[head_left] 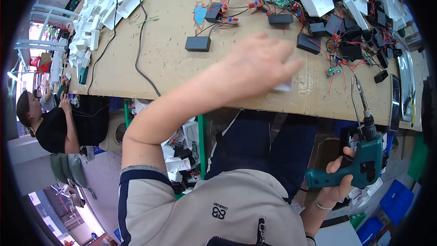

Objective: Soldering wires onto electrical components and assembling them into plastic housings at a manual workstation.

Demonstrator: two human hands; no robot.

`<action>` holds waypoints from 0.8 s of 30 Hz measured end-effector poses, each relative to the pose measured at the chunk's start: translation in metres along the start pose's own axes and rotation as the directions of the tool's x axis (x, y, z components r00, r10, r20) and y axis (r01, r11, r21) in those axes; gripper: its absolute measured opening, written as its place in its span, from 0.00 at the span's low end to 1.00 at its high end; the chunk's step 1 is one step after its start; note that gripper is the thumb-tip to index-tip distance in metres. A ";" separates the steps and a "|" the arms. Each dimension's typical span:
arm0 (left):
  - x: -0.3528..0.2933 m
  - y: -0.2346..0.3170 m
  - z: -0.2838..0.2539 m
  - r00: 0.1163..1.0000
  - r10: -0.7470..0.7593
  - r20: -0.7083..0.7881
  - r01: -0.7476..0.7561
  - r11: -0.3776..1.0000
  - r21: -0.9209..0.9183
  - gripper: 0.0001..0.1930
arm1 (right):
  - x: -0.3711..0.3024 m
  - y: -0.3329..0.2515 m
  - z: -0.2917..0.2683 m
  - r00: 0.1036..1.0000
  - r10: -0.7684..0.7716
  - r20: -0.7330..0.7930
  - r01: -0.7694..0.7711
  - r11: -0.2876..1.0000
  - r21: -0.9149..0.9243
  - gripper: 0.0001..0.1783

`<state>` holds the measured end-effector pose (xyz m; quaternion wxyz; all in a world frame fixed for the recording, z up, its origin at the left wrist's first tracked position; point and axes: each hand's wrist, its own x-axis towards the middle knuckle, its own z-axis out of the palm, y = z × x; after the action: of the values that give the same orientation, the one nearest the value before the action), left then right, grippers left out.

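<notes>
My left hand (261, 66) reaches across the front of the bench with its fingers curled, slightly blurred. It is closed on a small white piece (285, 86), mostly hidden beneath it. In my right hand (339, 173) is a green soldering gun (366, 161), held at the bench's front edge. Its metal tip and thin feed tube point up over the tabletop. Just beyond my left hand lie black rectangular boxes (197, 44) with wires. A small green circuit board (334, 71) with red wires lies near the soldering gun's tip.
White plastic housings (123, 9) are heaped at the back left. Black boxes, circuit boards and tangled wires pile up at the back right around a white shell (316, 1). A black cable (142, 41) crosses the cardboard-covered bench (173, 23). Another person (50, 118) sits at the left.
</notes>
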<state>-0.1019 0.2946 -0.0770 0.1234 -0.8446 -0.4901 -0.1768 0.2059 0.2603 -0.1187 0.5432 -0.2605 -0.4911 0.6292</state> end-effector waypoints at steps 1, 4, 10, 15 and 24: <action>0.001 0.009 0.005 0.999 -0.013 0.033 0.014 0.999 -0.032 0.10 | -0.002 -0.001 0.000 1.000 0.002 0.003 -0.002 1.000 -0.002 0.33; 0.000 0.019 0.009 0.997 -0.036 0.061 0.039 0.998 -0.051 0.08 | -0.005 -0.004 0.001 1.000 -0.001 0.003 0.001 1.000 -0.007 0.34; -0.005 0.015 0.004 0.995 -0.087 -0.054 0.075 0.977 -0.200 0.09 | -0.008 -0.006 0.004 1.000 -0.021 -0.002 0.021 1.000 -0.020 0.34; -0.017 -0.028 -0.010 0.916 -0.368 -0.160 0.385 0.919 0.085 0.08 | -0.012 -0.007 0.002 0.999 -0.033 0.008 0.034 0.999 -0.041 0.33; -0.072 -0.058 -0.005 0.942 -0.255 -0.220 0.294 0.941 0.169 0.06 | -0.013 -0.006 0.001 1.000 -0.021 0.007 0.021 0.998 -0.058 0.33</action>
<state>-0.1864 0.2646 -0.1009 0.2291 -0.7295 -0.6042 -0.2241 0.2112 0.2472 -0.1152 0.5403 -0.2691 -0.5137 0.6097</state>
